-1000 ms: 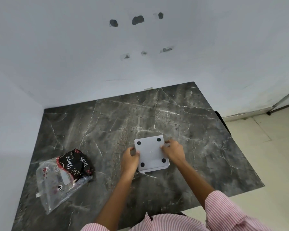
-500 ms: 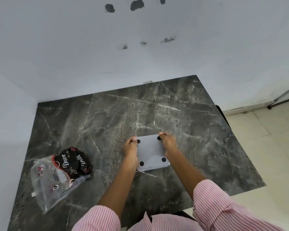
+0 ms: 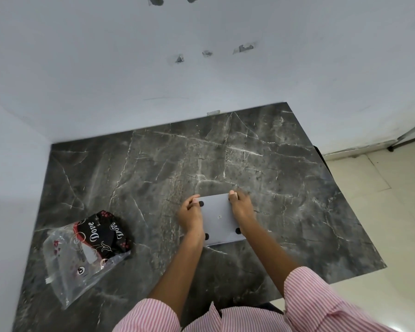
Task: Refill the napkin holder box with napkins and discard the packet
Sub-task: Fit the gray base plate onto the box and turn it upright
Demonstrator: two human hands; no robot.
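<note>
Between both sets of fingers (image 3: 194,202), grasping opposite edges, napkin holder box (image 3: 219,218) lies upside-down; packet (image 3: 86,248) sits leftward, nearer left hand (image 3: 189,218).

Two bare forearms reach forward from rolled pink-and-white striped sleeves (image 3: 321,300), angling toward each other toward twelve o'clock. The left hand (image 3: 190,218) curls its fingers around the nine o'clock side of a flat light grey square box (image 3: 219,219), thumb on top. The right hand (image 3: 241,208) grips the three o'clock side, thumb tip at the far corner.
</note>
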